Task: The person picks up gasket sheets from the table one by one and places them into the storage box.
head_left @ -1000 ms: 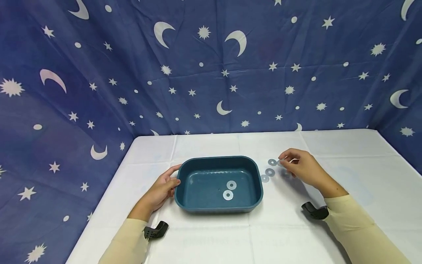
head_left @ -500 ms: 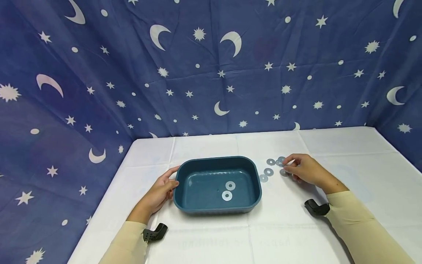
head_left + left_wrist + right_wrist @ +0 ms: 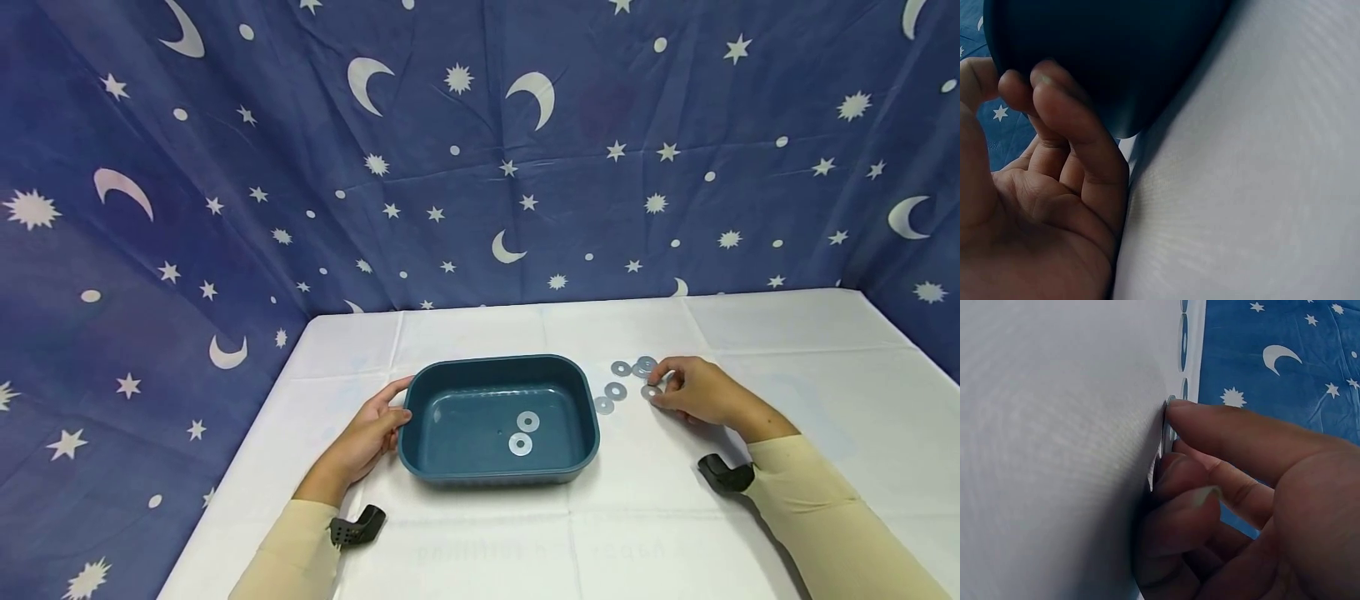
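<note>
My left hand (image 3: pixel 365 437) grips the left end of a dark blue rectangular plastic bin (image 3: pixel 495 477), thumb over the rim; in the left wrist view its fingers (image 3: pixel 1079 134) curl against the outer wall. Two flat metal washers (image 3: pixel 521 443) lie apart on the bin's floor, towards the right. To the right of the bin, my right hand (image 3: pixel 701 392) pinches a grey washer (image 3: pixel 651 392) at its edges, low at the tabletop. The right wrist view shows that washer (image 3: pixel 1169 434) edge-on at the fingertips. Whether it is lifted off the cloth, I cannot tell.
Several more washers (image 3: pixel 616 392) lie on the white cloth (image 3: pixel 480 542) between bin and right hand, some overlapping (image 3: pixel 643 365). A blue curtain (image 3: pixel 450 200) with moons and stars stands behind the table and at its left. Black wrist devices (image 3: pixel 726 475) sit on both sleeves.
My right hand has shifted slightly right and nearer, from the far washers to the one it now pinches. My left hand and the bin stay in place; the head view shifts a little.
</note>
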`<state>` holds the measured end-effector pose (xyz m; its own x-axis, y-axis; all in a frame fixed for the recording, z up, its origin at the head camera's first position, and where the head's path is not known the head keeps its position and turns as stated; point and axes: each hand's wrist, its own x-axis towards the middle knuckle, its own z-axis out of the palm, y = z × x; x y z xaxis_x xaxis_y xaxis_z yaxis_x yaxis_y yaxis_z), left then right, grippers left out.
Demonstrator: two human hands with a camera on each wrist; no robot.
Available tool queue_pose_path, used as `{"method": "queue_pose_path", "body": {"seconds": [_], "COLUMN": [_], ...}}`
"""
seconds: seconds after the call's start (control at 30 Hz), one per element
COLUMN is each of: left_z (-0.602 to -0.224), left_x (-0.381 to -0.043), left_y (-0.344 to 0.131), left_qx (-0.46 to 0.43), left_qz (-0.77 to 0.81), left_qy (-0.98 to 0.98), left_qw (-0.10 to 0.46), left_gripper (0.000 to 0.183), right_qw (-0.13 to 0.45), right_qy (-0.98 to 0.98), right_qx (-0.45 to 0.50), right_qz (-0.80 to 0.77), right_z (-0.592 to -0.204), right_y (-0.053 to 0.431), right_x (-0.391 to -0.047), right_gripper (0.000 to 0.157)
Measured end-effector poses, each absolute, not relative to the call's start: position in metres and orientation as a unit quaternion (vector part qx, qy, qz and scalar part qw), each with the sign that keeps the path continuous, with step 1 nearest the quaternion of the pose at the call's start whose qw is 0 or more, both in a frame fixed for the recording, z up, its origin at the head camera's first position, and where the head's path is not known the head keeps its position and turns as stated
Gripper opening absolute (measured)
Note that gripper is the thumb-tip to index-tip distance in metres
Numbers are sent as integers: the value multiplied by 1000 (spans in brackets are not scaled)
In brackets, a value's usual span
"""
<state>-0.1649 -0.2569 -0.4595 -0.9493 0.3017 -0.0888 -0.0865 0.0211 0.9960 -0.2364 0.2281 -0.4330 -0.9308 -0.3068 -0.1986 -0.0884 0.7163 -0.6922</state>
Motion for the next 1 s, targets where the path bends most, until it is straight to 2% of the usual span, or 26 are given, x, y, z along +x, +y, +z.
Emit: {"method": "queue_pose_path", "body": {"seconds": [0.7,0.83,1.0], "left_z": [-458,-456,-456], "left_x": [-163,-163,-164], "left_y": [-257,-257,-255], "left_qx": [62,61,69], "left_qz": [690,686,686], "left_qy": [707,712,710], "left_qw": [142,139,143], "left_gripper": [65,65,65], "right_qw": [166,155,114], "right_qy": [913,912,920], "right_qx": [-119,-130,-154], "right_qz": [-353,-357,-341], "right_z": [-433,-433,-435], "right_y": [227,226,226], "right_x": [-237,-236,-234], "right_gripper": [26,27,27]}}
